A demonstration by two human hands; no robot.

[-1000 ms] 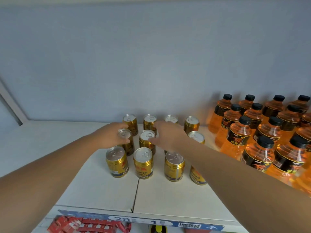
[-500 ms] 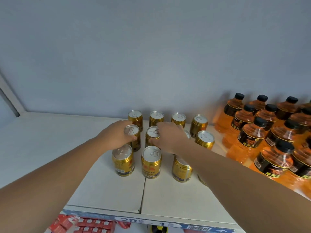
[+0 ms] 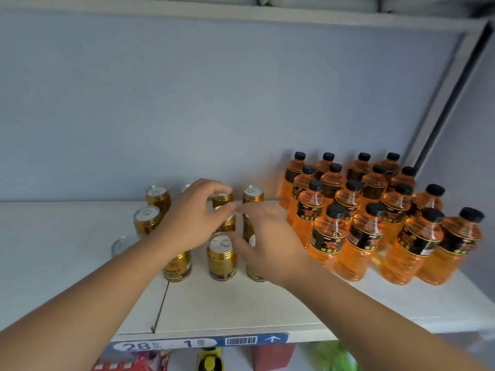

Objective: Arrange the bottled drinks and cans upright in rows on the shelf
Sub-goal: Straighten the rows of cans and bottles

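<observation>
Left hand (image 3: 192,220) grip pinching a gold can (image 3: 222,200), right hand (image 3: 267,236) grip blurred, cannot tell, orange bottles (image 3: 330,236) upright nearby

Cans (image 3: 221,257) upright on shelf (image 3: 241,309) – bottles (image 3: 369,218) right, hands (image 3: 192,218) over them, seemingly touching

Price strip (image 3: 199,343) bearing a barcode (image 3: 240,340) and arrow (image 3: 272,338). Beneath it: red packets (image 3: 115,366), a red box (image 3: 270,356), green packaging (image 3: 329,357).
</observation>
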